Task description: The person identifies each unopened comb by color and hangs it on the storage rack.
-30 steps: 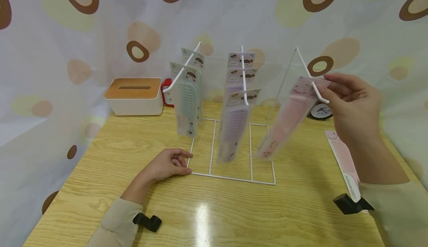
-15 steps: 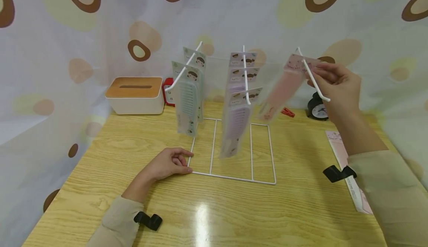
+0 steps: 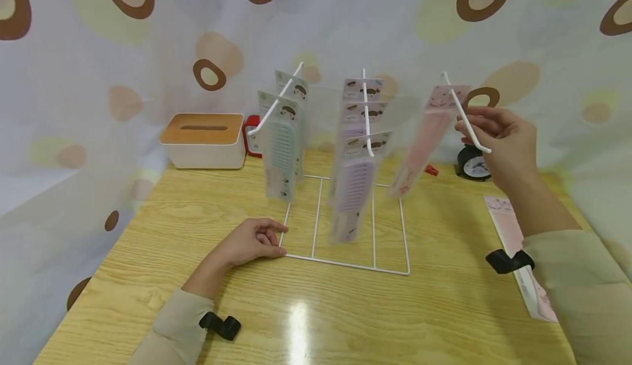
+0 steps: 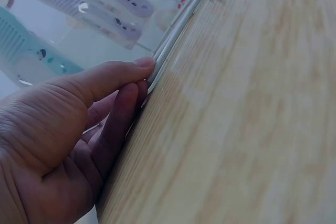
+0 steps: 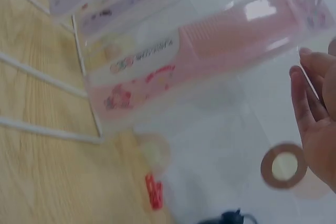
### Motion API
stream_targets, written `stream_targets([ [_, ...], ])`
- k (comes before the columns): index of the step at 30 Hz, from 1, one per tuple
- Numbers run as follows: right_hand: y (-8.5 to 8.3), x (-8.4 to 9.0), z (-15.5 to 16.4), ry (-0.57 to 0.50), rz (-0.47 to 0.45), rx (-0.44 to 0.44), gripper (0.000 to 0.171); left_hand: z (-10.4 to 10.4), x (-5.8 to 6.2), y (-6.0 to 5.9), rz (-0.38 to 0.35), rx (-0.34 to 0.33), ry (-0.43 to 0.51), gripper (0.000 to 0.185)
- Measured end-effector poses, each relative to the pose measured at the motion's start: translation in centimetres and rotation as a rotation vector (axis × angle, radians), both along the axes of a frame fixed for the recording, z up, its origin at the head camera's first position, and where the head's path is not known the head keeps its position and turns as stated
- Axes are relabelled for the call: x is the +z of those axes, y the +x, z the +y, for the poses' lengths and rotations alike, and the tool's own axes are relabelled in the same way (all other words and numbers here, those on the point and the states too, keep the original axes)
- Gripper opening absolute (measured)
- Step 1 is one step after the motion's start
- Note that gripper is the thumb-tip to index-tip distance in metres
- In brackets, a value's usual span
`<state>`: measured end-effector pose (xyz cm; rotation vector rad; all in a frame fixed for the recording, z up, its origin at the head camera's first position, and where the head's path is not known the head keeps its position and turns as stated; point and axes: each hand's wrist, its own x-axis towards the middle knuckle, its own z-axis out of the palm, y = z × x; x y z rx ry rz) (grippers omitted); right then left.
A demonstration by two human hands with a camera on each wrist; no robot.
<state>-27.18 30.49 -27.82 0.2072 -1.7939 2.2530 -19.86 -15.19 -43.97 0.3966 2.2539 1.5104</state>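
Observation:
A white wire display rack [image 3: 345, 264] stands on the table, three prongs pointing forward. My left hand [image 3: 252, 241] pinches the front left corner of its base; the left wrist view shows thumb and fingertips at the wire [image 4: 176, 38]. From the right prong hangs a packaged pink comb [image 3: 428, 140], tilted. My right hand [image 3: 508, 142] is beside that prong, fingers loosely bent and apart from the package, as the right wrist view also shows. Packaged purple combs [image 3: 356, 184] hang on the middle prong, packaged green combs [image 3: 280, 145] on the left one.
More pink comb packages [image 3: 511, 233] lie on the table at right, partly under my right forearm. A tissue box [image 3: 202, 153] and a red clock [image 3: 253, 137] stand at back left. Behind the rack on the right are a black alarm clock [image 3: 473, 163] and a red clip [image 3: 432, 170].
My right hand slid the pink comb package back along the right prong, then let go; the package now hangs and swings down there. My left hand has kept its place on the rack.

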Motion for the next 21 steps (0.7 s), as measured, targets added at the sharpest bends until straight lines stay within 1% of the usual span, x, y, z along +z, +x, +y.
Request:
stream_targets([
  [7,0.1,-3.0,3.8,0.266,-0.072,0.029,0.041,0.0,0.1,0.0,-0.018,0.003,0.01,0.051],
  [10,0.1,-4.4,5.6,0.445,-0.103,0.007,0.04,-0.1,0.1,0.0,-0.021,0.001,0.008,0.052],
  [14,-0.1,-6.3,7.9,0.653,-0.175,-0.023,0.038,-0.1,0.0,-0.1,-0.016,-0.001,0.004,0.053],
  [19,-0.1,-9.1,11.2,0.796,-0.236,0.003,0.048,-0.1,0.1,0.0,-0.024,0.004,0.003,0.052],
  [21,0.0,-10.2,12.5,0.838,-0.241,0.014,0.05,0.0,0.2,0.0,-0.029,0.004,0.004,0.052],
])
